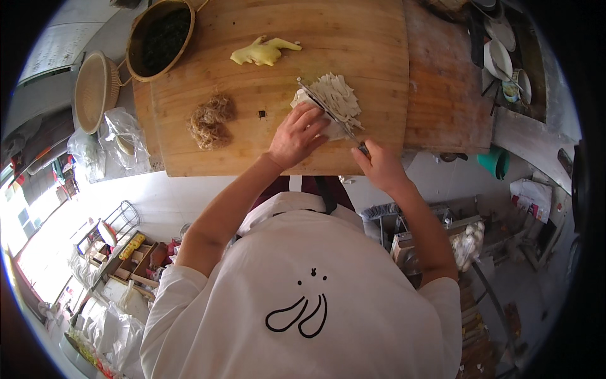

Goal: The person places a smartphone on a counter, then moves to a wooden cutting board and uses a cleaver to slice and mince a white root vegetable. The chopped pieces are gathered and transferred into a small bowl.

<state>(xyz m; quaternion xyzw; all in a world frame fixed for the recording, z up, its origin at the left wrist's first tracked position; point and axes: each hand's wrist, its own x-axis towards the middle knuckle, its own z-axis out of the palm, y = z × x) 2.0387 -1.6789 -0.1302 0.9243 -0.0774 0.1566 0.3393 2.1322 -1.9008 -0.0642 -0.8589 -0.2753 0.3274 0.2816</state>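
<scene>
My right hand [378,163] grips the handle of a kitchen knife [326,108], its blade pointing up and to the left. The blade stands edge-down against a pale, flat block of food [335,130], perhaps tofu or dough sheets. My left hand [299,135] presses on that block with fingers spread, its fingertips close to the blade. To the right of the blade lies a heap of pale cut strips [338,94]. Everything rests on a large wooden cutting board [265,158]. What lies under my left palm is hidden.
Peeled ginger [265,51] sits at the board's far side. A tangle of thin brown strands [211,121] lies left. A basket of dark greens [163,40], an upright plastic colander [96,92] and clear plastic bags [120,137] stand further left. Bowls [497,59] are at the far right.
</scene>
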